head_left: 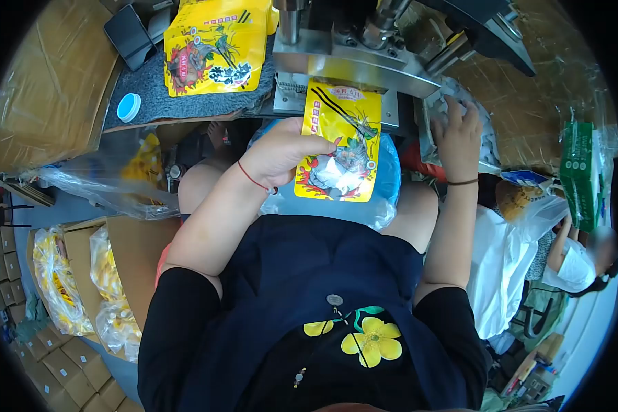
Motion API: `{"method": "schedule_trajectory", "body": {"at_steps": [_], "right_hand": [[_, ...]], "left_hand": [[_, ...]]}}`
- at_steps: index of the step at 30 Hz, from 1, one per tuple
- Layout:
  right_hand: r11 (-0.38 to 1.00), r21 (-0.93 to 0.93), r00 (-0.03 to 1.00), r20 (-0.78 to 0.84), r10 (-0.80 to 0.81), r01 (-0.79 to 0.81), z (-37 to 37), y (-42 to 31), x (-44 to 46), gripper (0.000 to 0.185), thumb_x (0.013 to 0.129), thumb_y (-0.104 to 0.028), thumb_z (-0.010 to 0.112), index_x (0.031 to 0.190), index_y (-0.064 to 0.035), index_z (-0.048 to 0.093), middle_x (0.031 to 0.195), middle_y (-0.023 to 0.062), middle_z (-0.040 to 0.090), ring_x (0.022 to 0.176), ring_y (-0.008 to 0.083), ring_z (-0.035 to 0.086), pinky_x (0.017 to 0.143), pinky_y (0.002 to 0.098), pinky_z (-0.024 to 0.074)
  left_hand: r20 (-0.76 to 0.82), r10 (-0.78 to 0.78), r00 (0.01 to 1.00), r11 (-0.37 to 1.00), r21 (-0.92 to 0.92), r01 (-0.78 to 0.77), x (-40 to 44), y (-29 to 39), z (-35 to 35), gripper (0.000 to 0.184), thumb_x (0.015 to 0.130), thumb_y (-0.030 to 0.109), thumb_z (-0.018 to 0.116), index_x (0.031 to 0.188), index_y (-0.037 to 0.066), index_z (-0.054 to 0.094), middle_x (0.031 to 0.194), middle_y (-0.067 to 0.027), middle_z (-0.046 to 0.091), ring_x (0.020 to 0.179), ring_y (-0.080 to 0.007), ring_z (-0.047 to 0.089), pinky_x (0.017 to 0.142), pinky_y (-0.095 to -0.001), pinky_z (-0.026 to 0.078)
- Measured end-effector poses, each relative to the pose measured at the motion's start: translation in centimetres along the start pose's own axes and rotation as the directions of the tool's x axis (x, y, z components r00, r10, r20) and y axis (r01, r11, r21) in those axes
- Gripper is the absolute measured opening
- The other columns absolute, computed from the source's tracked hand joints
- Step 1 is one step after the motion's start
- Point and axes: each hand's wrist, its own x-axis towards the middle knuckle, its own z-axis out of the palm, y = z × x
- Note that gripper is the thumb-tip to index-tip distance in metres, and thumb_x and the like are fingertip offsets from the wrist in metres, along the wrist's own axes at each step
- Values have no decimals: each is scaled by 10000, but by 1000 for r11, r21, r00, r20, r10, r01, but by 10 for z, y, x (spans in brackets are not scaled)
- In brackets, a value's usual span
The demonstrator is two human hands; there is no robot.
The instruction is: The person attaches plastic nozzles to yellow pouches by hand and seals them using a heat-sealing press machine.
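My left hand (pixel 281 154) grips a yellow printed food pouch (pixel 343 147) by its left side, thumb on the front. The pouch's top end lies under the metal bar (pixel 364 65) of a press-like machine. My right hand (pixel 458 130) is raised over a tray (pixel 427 141) of small pale pieces at the right, fingers apart and slightly bent. I see nothing between them; whether the fingertips touch the pieces I cannot tell. A stack of similar yellow pouches (pixel 216 58) lies on the grey mat left of the machine.
A blue round cap (pixel 129 108) and a black phone-like object (pixel 128 38) lie at the left. A blue bag-lined container (pixel 388 165) stands between my knees. Cardboard boxes (pixel 41 89) and bagged yellow packs (pixel 62 281) are at the left. Another person (pixel 571 264) is at the far right.
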Motion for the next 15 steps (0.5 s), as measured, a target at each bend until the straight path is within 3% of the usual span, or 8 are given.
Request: {"method": "schedule_trajectory", "body": {"at_steps": [2,4,5,6,7,9,12,15], "right_hand": [[1000,21,989,147,14,-18,0,4,-3,215,910,-195,670,1113,-133,638,1024,143,628,897,394,649,741,488,528],[971,176,901,427,70,-159,2,14,0,263,913,-170,662,1168,-126,614,1077,162,623,925,416,640,774,472,523],[970,187,891,450,57,-157,1,14,3,254,915,-166,655,1162,-125,611,1061,164,628,921,420,638,767,477,522],[968,198,880,472,43,-154,-2,15,7,245,917,-162,648,1156,-124,609,1045,166,632,917,423,637,759,481,520],[966,212,869,494,25,-149,-4,13,9,236,918,-158,641,1149,-124,606,1029,168,636,913,427,635,752,485,518],[966,180,896,434,92,-186,-4,9,7,150,931,-164,634,1069,-108,616,997,160,660,883,419,652,713,484,529],[953,147,940,260,222,-266,-8,2,5,105,950,-149,615,1016,-69,627,998,168,685,869,402,667,712,465,536],[858,381,938,147,313,-346,-35,-20,4,126,969,-128,594,1022,-25,644,1006,183,692,856,370,672,741,419,535]], "left_hand": [[-21,99,995,995,16,-98,-3,-1,5,319,919,56,698,1207,-40,599,1044,-100,718,899,-149,690,786,-300,564],[-204,615,761,723,532,-441,0,8,-23,318,949,132,699,1169,-30,534,1016,-84,696,869,-134,677,757,-280,547],[-277,693,666,657,622,-426,-3,26,-35,331,973,193,679,1119,-30,482,1119,-145,653,1006,-217,667,855,-327,536],[9,954,301,74,962,-264,-2,46,-63,456,966,251,695,1218,-58,474,1283,-224,578,1182,-322,598,979,-404,488],[333,917,218,-325,943,-73,-4,65,-88,554,938,252,716,1311,-75,471,1378,-282,502,1286,-401,504,1060,-468,419],[243,709,662,-481,854,201,-19,63,-114,568,932,242,699,1380,-34,487,1433,-259,485,1301,-425,486,1072,-512,399],[373,610,699,-607,787,110,-55,39,-83,446,923,204,683,1310,8,578,1343,-219,584,1231,-410,555,1021,-515,444],[176,748,640,-252,967,29,-68,28,-101,318,987,169,632,1244,-19,621,1169,-201,679,1081,-382,643,973,-413,498]]}}
